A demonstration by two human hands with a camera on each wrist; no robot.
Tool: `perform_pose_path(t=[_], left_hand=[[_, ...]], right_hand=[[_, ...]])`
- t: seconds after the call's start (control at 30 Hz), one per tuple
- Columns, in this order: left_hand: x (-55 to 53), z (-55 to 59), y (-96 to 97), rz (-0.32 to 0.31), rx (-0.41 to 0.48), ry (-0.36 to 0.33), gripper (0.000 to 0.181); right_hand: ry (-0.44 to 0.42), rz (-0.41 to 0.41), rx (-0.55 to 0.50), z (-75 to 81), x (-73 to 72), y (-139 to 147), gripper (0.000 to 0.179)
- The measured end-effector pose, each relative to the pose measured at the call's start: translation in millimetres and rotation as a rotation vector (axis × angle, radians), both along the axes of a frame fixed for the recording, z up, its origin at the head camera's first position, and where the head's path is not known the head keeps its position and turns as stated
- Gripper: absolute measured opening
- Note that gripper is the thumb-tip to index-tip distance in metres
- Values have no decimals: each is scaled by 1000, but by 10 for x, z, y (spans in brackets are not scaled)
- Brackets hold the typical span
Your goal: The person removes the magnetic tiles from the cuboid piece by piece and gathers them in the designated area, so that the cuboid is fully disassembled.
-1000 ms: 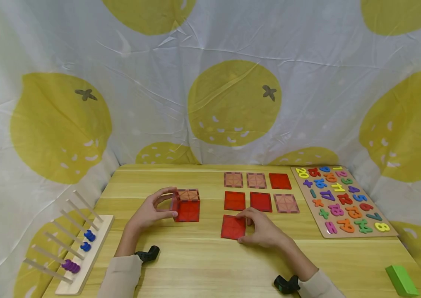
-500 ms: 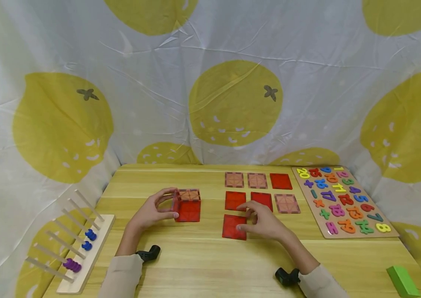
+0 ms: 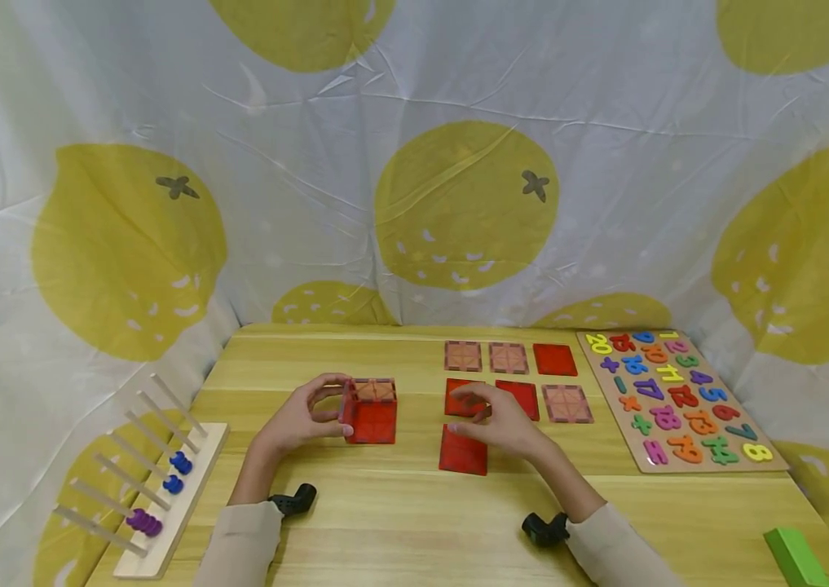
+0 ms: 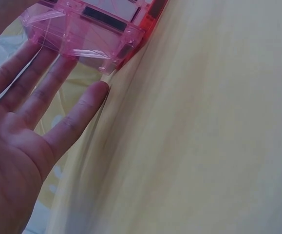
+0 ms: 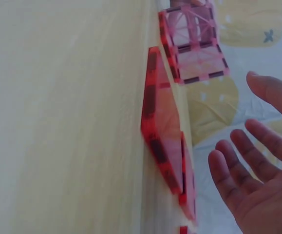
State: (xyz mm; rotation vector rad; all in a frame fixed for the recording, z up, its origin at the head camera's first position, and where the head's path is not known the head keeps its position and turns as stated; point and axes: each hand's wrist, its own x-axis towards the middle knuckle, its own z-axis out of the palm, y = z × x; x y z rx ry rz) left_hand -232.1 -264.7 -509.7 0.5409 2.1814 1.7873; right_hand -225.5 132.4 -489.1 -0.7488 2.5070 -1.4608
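Note:
A partly built box of translucent red magnetic tiles (image 3: 373,424) stands left of centre: a flat base, an upright back tile (image 3: 374,390) and an upright left tile (image 3: 347,399). My left hand (image 3: 298,417) is at its left side, fingers extended against the pink wall (image 4: 89,36) and thumb by the lower front corner. Over the nearest loose red tile (image 3: 463,456) and the red tile (image 3: 458,405) behind it, my right hand (image 3: 509,422) hovers with loosely bent fingers, holding nothing. In the right wrist view those fingers are apart from the tiles.
Several more flat tiles (image 3: 508,359) lie in two rows at centre right. Beyond them is a number puzzle board (image 3: 678,399). A wooden peg counter (image 3: 172,522) with beads stands at left. A green block (image 3: 795,556) lies front right. A lemon-print curtain (image 3: 297,204) hangs behind.
My right hand has let go of the nearest loose tile and moved up and slightly away from it, leaving it flat. My left hand stays at the box.

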Motion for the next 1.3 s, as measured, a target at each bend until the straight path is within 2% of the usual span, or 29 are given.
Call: perform_pose_path(t=[0.17,0.3,0.63,0.83,1.07,1.3], left_hand=[[14,25,19,-26,58,-39,79],[14,32,23,-45,80,-42,79],[19,59,7,-41,53,-19,80],[7,61,10,-43,41,0,80],[-8,7,25,-55,50,2,80],[2,9,26,-57,54,-4,79]], right_hand=[[-44,23,-62,24,-90,-183,49],[-40,48,-92,26,-156,-350,47],[-53,34,-97,30,-320,-732,47],[-75,53,-113,23,-401,-912,47],[-72,59,-124,-91,-480,-1040,41],[-82,48,-95,-66,-498,-1116,39]])
